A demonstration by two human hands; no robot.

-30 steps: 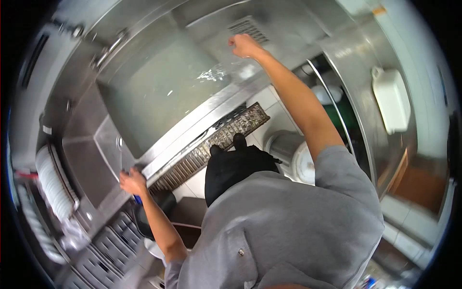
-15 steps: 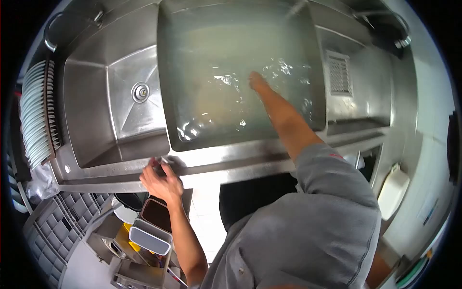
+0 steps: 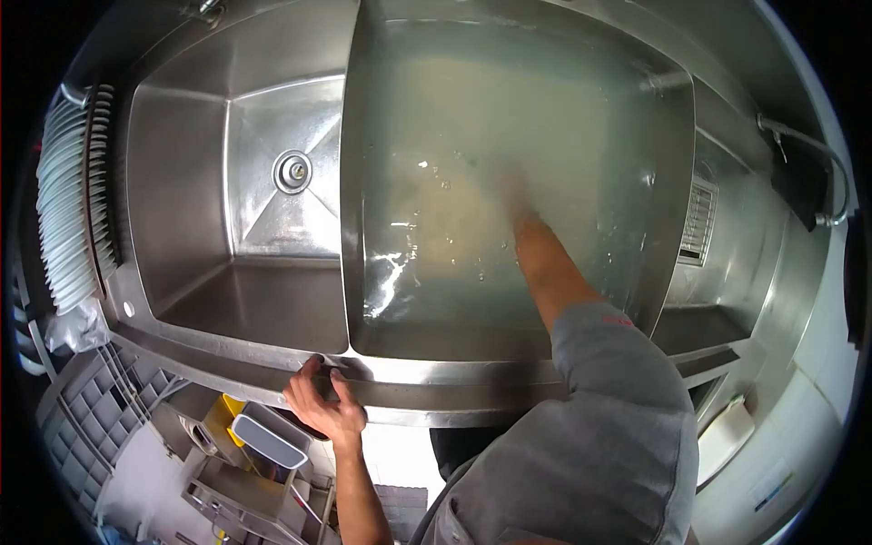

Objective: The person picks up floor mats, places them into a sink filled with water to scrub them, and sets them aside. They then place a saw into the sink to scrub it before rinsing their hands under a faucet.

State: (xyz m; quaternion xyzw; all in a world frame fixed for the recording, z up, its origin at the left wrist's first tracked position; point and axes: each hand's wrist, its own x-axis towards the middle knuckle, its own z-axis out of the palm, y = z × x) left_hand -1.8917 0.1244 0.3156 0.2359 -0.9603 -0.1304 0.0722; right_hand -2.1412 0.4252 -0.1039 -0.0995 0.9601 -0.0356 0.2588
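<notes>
Cloudy, greenish water fills the large steel basin (image 3: 518, 347) in the middle. My right hand (image 3: 514, 189) is under the water, blurred and murky, so its fingers and anything in them are hidden; the forearm slants in from the lower right. At the front edge of the sinks, my left hand (image 3: 324, 400) rests on the steel rim (image 3: 427, 371), with its fingers bent over the edge and thumb apart, holding nothing. Left of the basin is a second sink (image 3: 291, 300) without water, its round drain (image 3: 292, 172) showing.
White plates (image 3: 68, 209) stand in a rack at the far left. A grated drain (image 3: 698, 221) lies in the right-hand sink, near a curved faucet (image 3: 831, 173). Below left are a grey container (image 3: 271, 438) and metal shelving. A white tray (image 3: 725, 442) is at the lower right.
The view has shifted, and the sinks appear lower in it. My right hand has sunk deeper into the water, its outline now blurred. My left hand remains on the front rim.
</notes>
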